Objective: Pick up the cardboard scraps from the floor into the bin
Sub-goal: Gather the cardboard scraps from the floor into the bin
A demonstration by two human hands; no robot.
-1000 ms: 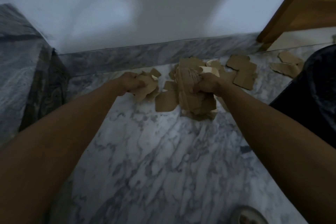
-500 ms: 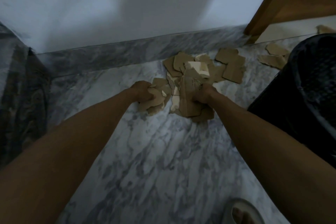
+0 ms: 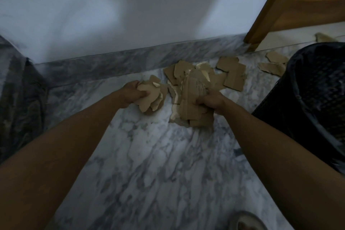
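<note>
My left hand [image 3: 132, 93] grips a small bundle of brown cardboard scraps [image 3: 151, 98], thumb on top. My right hand [image 3: 210, 100] grips a bigger stack of cardboard scraps [image 3: 192, 95], which hangs down to just above the marble floor. More brown scraps [image 3: 232, 73] lie on the floor by the skirting, behind both hands. Two further pieces [image 3: 273, 65] lie at the far right beside the bin. The black mesh bin [image 3: 315, 87] stands at the right edge, close to my right forearm.
A white wall with a grey marble skirting [image 3: 141, 61] runs across behind the scraps. A wooden door frame [image 3: 265, 18] rises at the upper right. The toe of a sandal [image 3: 248, 220] shows at the bottom. A dark marble surface [image 3: 16, 99] flanks the left side.
Both hands have lifted their bundles off the pile and drawn them toward me. The view has swung right, so more of the bin shows.
</note>
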